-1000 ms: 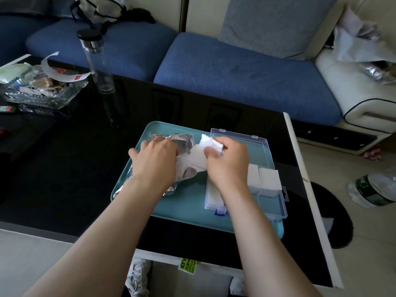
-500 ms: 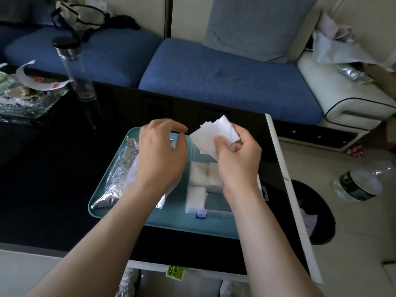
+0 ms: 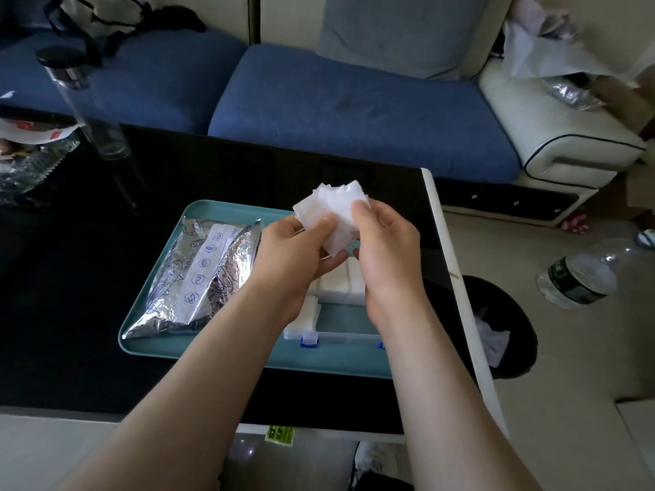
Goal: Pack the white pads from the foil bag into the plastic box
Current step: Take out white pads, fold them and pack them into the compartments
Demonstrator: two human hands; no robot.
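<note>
A loose stack of white pads (image 3: 335, 216) is held up above the plastic box. My left hand (image 3: 296, 255) pinches its lower left side and my right hand (image 3: 384, 249) grips its right edge. The clear plastic box (image 3: 349, 336) with blue latches lies on the right half of a teal tray (image 3: 156, 315), partly hidden by my hands. More white pads (image 3: 342, 287) lie packed inside it. The crinkled foil bag (image 3: 202, 281) lies flat on the tray's left half, with neither hand touching it.
The tray rests on a black glass table (image 3: 71, 313) with a white right edge. A tall clear bottle (image 3: 88, 104) and a glass dish of wrappers (image 3: 24, 154) stand at the far left. A black waste bin (image 3: 496, 327) stands on the floor at right, a blue sofa (image 3: 354, 111) behind.
My left hand left the foil bag and took hold of the pad stack beside my right hand. The stack has risen slightly above the box.
</note>
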